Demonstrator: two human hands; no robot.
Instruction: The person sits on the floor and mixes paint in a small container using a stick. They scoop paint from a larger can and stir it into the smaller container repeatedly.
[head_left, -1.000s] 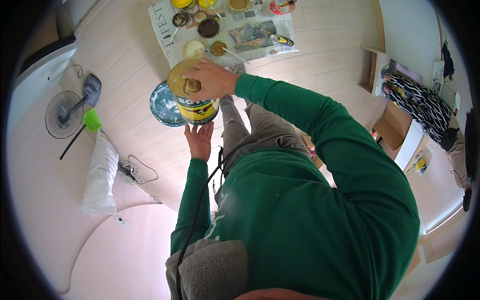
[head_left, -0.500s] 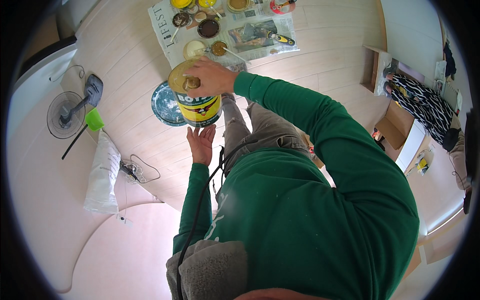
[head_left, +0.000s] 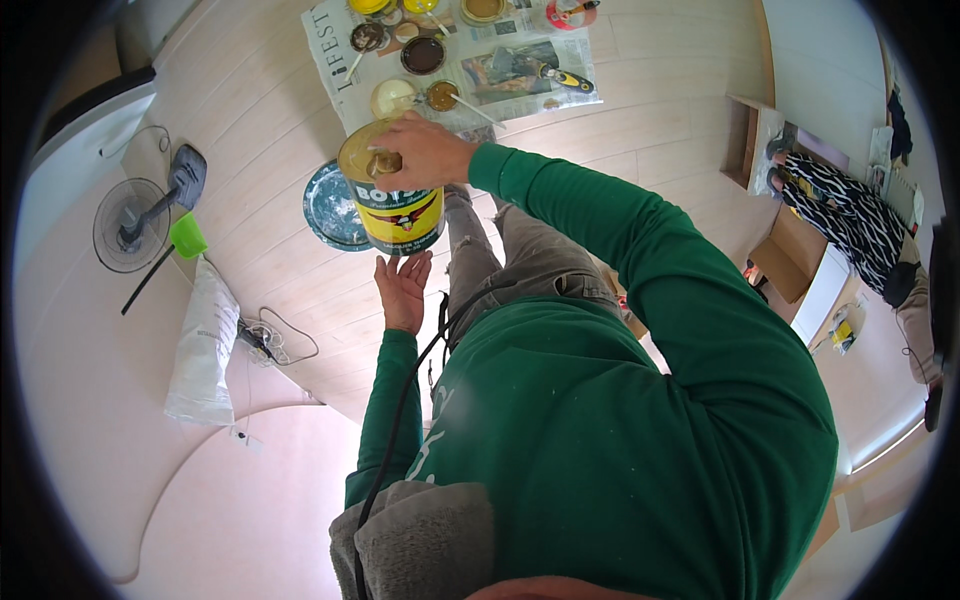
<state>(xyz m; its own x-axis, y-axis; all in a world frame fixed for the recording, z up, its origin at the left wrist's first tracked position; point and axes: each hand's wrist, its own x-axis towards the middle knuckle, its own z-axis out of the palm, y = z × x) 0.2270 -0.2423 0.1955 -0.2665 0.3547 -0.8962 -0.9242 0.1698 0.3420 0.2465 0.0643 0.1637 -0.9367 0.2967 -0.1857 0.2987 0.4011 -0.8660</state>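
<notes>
A large round paint can point(head_left: 402, 215) with a gold-coloured top and a dark, yellow and white label is held up in front of me, tilted. My right hand point(head_left: 425, 155) wraps over its top edge, close to a brownish cap or spout point(head_left: 384, 163). Beneath its lower rim, my left hand point(head_left: 405, 295) is turned palm up with the fingertips against the base. Behind the can, a round blue-green lid or tub point(head_left: 325, 205) smeared with white lies on the floor, partly hidden.
Newspaper point(head_left: 525, 85) on the floor bears several open paint tins point(head_left: 424, 55), stirring sticks and a yellow-black handled tool point(head_left: 568, 78). At left are a fan point(head_left: 132, 225), a green dustpan point(head_left: 188, 236) and a white sack point(head_left: 203, 345). Another person's patterned trousers point(head_left: 845, 215) show at right.
The can turns very slightly in my hands, its label shifting a little. Both hands keep nearly the same places.
</notes>
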